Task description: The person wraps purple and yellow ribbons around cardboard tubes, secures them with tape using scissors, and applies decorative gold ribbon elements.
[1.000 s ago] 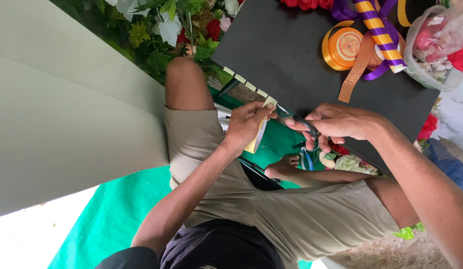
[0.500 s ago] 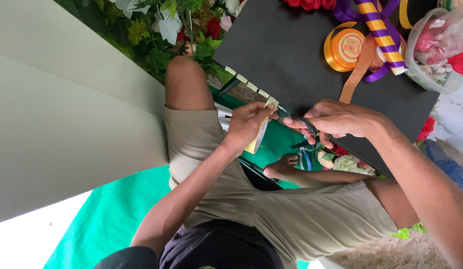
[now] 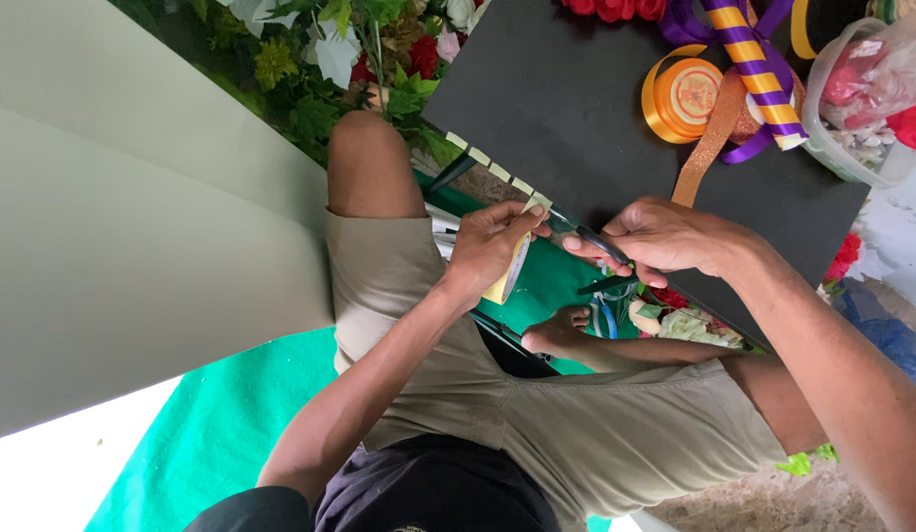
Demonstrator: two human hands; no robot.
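Fingers of left hand pinched on a pale yellow tape roll, frame centre, its strip end at the black board edge. Right hand fingers curled shut round dark scissors, blades at the strip. Both forearms bent inward over the knees. Orange ribbon spool upper right.

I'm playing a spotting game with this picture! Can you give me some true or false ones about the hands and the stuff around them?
1. The right hand holds scissors. True.
2. The left hand holds a roll of pale tape. True.
3. The big board is white. False: it is black.
4. Small pale tape pieces line the board's edge. True.
5. The orange ribbon spool lies on the green cloth. False: it lies on the board.
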